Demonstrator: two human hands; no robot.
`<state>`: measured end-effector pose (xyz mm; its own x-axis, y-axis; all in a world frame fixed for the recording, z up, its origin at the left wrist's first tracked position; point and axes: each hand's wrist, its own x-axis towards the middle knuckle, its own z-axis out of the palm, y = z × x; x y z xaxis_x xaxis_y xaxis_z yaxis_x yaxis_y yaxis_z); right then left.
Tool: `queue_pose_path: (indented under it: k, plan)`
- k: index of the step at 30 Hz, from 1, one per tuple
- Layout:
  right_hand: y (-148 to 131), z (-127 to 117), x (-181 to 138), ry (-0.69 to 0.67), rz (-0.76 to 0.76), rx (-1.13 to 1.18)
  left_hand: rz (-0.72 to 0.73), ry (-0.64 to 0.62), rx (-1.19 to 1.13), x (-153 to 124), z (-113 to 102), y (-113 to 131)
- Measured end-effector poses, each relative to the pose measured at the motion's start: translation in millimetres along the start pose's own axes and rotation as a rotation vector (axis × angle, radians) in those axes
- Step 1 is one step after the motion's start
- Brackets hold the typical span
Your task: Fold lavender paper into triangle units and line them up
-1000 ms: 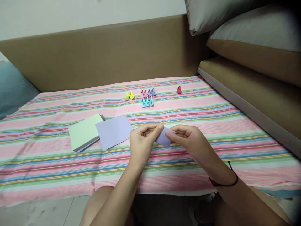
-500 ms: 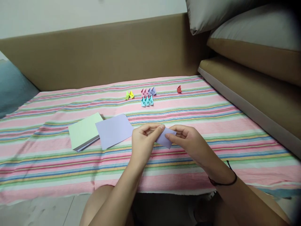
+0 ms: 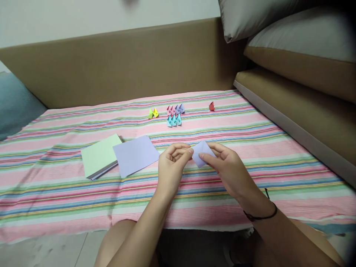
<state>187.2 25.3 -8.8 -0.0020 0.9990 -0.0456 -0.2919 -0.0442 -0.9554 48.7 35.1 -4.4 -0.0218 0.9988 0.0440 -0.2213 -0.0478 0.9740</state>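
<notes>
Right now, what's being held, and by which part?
Folded purple paper: the left grip at its left corner, the right grip on its right side.

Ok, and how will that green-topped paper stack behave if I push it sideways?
The green-topped stack may fan out rather than slide as one block, since a lower sheet pokes out and no binding shows. It's probably heavier and stiffer than the purple paper at its right side, given the thick layered edge.

Right fingers [image 3: 219, 147] partly behind lilac paper [image 3: 202, 148]
</notes>
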Motion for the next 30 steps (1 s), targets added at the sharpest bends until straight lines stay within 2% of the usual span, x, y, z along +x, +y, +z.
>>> queue_pose_path:
  k: [8, 18, 30]
  plan:
    - [-3.8, -0.4, -0.7, -0.048, 0.027, 0.076, 0.049, -0.032, 0.061, -0.3, 2.2, 1.1]
    - [-1.4, 0.3, 0.3, 0.025, 0.027, 0.093, 0.070, -0.065, 0.108, -1.6, 2.1, 1.3]
    - [-3.1, 0.0, -0.5, 0.045, 0.010, 0.139, 0.063, -0.090, 0.110, -2.8, 3.1, 1.1]
